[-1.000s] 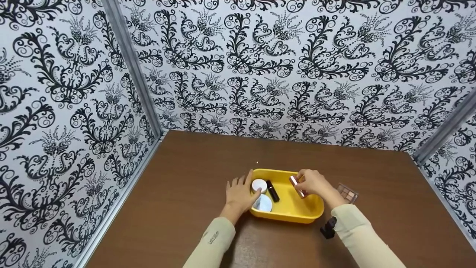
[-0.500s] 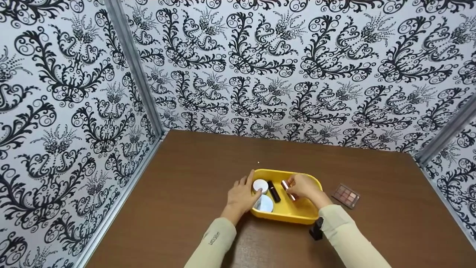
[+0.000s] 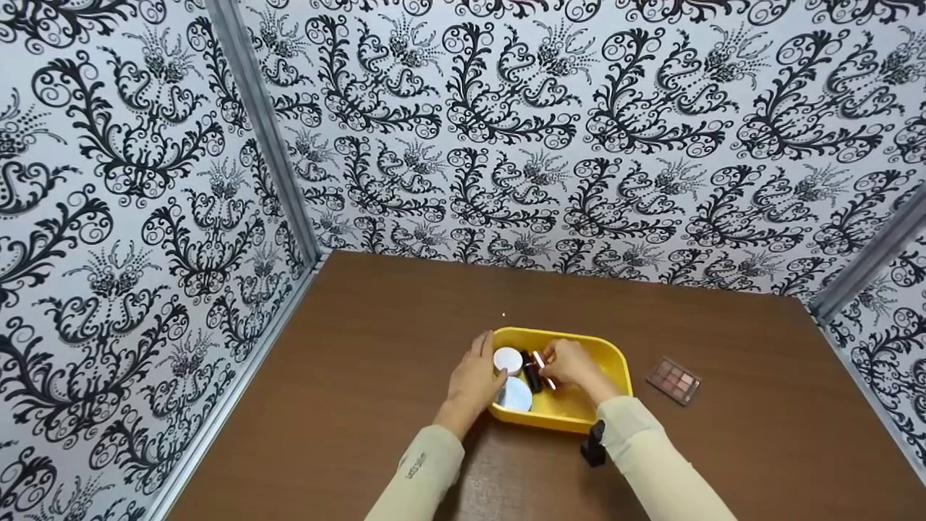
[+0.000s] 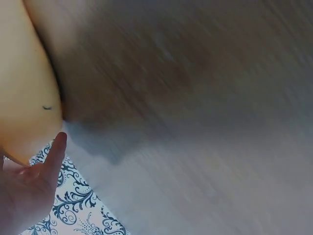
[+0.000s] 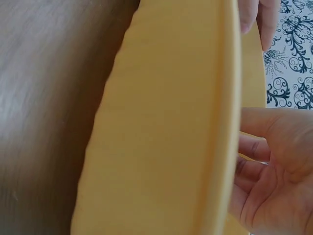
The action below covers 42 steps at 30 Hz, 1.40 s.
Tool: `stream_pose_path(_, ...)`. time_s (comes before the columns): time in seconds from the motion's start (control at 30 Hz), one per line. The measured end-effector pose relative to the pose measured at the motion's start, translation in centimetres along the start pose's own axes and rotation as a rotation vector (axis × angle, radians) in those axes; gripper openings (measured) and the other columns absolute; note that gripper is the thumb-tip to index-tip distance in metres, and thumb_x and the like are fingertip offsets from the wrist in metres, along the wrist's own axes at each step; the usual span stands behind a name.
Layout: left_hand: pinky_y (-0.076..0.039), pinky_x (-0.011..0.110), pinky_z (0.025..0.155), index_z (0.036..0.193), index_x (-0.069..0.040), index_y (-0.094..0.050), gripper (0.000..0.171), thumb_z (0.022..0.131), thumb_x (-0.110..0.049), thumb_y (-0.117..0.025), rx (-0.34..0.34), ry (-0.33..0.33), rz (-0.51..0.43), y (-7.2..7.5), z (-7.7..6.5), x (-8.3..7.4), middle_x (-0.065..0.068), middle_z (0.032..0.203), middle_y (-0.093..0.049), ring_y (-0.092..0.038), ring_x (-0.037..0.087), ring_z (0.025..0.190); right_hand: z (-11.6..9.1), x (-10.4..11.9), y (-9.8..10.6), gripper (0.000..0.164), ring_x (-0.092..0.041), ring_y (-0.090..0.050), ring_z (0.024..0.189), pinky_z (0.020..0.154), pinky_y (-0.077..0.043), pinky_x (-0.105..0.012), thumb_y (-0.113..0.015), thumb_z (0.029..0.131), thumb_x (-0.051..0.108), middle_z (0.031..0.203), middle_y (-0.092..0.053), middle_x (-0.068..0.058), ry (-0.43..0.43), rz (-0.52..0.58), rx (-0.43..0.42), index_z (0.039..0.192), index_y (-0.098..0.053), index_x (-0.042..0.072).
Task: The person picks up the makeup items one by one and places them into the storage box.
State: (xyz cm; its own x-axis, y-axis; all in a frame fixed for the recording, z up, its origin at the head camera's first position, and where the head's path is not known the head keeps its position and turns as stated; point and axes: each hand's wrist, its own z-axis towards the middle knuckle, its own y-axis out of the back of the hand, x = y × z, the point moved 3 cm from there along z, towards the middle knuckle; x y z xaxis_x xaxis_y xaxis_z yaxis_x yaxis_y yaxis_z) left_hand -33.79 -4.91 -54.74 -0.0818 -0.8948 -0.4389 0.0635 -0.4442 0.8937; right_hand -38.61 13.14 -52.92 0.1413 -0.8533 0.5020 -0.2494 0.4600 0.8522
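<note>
The yellow tray [image 3: 615,362] stands on the table. At its left end my left hand [image 3: 474,376] holds the rim, thumb over the inner side and fingers along the outside. Inside the tray, my right hand [image 3: 571,362] pinches a slim, shiny, reddish lipstick tube [image 3: 539,359], tilted beside a black lipstick [image 3: 532,378]. A small white round jar [image 3: 508,359] and a larger pale round disc [image 3: 516,396] lie at the tray's left end. In the right wrist view the tray wall [image 5: 156,117] hides the held tube and the fingertips.
An eyeshadow palette [image 3: 674,380] lies on the brown table [image 3: 405,304] to the right of the tray. A black wrist camera [image 3: 593,445] hangs under the right cuff, near the tray's front rim. Patterned wall panels [image 3: 448,145] stand behind and at the sides.
My right hand has carried the lipstick tube leftward across the tray, right up to the black lipstick. The left hand's fingers have drawn closer together at the rim.
</note>
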Motion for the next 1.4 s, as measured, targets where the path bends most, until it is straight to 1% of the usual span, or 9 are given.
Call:
stream_pose_path(0.17,-0.055,0.04,0.096,0.151,-0.007,-0.04,0.07,0.093,-0.028,-0.071,-0.057,-0.016,0.065,0.4,-0.1,-0.7,0.009,0.153,-0.044,-0.06,0.029,0.124,-0.2,0.1,0.2,0.031,-0.025,-0.064,0.086,0.079,-0.055,-0.04,-0.076,0.081,0.009,0.097,-0.071,-0.014,-0.013,0.015,-0.007,0.109,-0.069,-0.002)
stream_pose_path(0.3,-0.058,0.04,0.09,0.148,-0.008,-0.045,0.065,0.093,-0.034,-0.069,-0.097,-0.046,0.118,0.8,-0.4,-0.7,0.006,0.154,-0.044,-0.056,0.027,0.127,-0.9,0.0,1.0,0.03,-0.023,-0.065,0.079,0.07,-0.057,-0.034,-0.074,0.084,0.009,0.099,-0.069,-0.018,-0.007,0.058,-0.007,0.11,-0.068,-0.004)
stream_pose_path(0.43,-0.058,0.042,0.088,0.146,-0.009,-0.05,0.063,0.095,-0.043,-0.064,-0.125,-0.065,0.137,1.2,-0.8,-0.7,0.002,0.153,-0.046,-0.052,0.025,0.132,-1.5,-0.8,2.7,0.032,-0.017,-0.066,0.069,0.059,-0.057,-0.028,-0.072,0.085,0.008,0.102,-0.07,-0.02,-0.013,0.119,-0.018,0.114,-0.066,-0.005)
stream_pose_path(0.6,-0.059,0.042,0.087,0.146,-0.007,-0.049,0.066,0.094,-0.048,-0.061,-0.122,-0.078,0.15,0.7,-1.2,-1.0,0.006,0.154,-0.045,-0.052,0.027,0.132,-2.5,-2.3,5.5,0.034,-0.02,-0.069,0.071,0.059,-0.058,-0.027,-0.073,0.087,0.011,0.106,-0.071,-0.022,-0.014,0.124,-0.049,0.117,-0.066,-0.004)
stream_pose_path(0.7,-0.058,0.041,0.089,0.147,-0.007,-0.047,0.069,0.094,-0.049,-0.061,-0.128,-0.083,0.187,0.4,-1.5,-1.3,0.008,0.154,-0.044,-0.053,0.028,0.13,-3.4,-3.4,7.3,0.034,-0.025,-0.071,0.079,0.064,-0.06,-0.03,-0.07,0.089,0.011,0.109,-0.07,-0.024,-0.013,0.105,-0.062,0.119,-0.064,-0.004)
stream_pose_path(0.83,-0.056,0.042,0.094,0.148,-0.008,-0.046,0.07,0.094,-0.05,-0.06,-0.135,-0.075,0.216,0.2,-1.6,-1.5,0.01,0.154,-0.044,-0.052,0.028,0.129,-5.0,-5.3,9.6,0.033,-0.03,-0.068,0.095,0.081,-0.059,-0.042,-0.068,0.091,0.016,0.112,-0.07,-0.023,-0.04,0.088,-0.102,0.119,-0.064,-0.002)
stream_pose_path(1.0,-0.055,0.045,0.094,0.148,-0.01,-0.046,0.067,0.095,-0.048,-0.059,-0.145,-0.069,0.204,0.1,-1.7,-1.5,0.009,0.155,-0.043,-0.051,0.029,0.129,-6.6,-8.2,11.8,0.039,-0.034,-0.068,0.094,0.085,-0.056,-0.05,-0.069,0.087,0.02,0.107,-0.071,-0.024,-0.01,0.027,-0.162,0.117,-0.065,-0.005)
stream_pose_path(1.2,-0.056,0.045,0.093,0.148,-0.012,-0.046,0.064,0.096,-0.048,-0.058,-0.153,-0.07,0.211,-0.1,-1.8,-1.6,0.01,0.154,-0.044,-0.052,0.029,0.128,-7.8,-12.3,12.6,0.04,-0.037,-0.067,0.09,0.082,-0.054,-0.054,-0.07,0.087,0.018,0.103,-0.07,-0.027,-0.022,-0.036,-0.202,0.116,-0.063,-0.009)
stream_pose_path(1.4,-0.056,0.043,0.091,0.146,-0.014,-0.049,0.063,0.094,-0.046,-0.061,-0.171,-0.09,0.241,0.0,-2.0,-1.7,0.011,0.153,-0.045,-0.053,0.029,0.126,-8.6,-15.3,12.0,0.039,-0.048,-0.062,0.104,0.087,-0.049,-0.06,-0.068,0.089,0.015,0.113,-0.067,-0.03,-0.081,-0.055,-0.204,0.12,-0.061,-0.008)
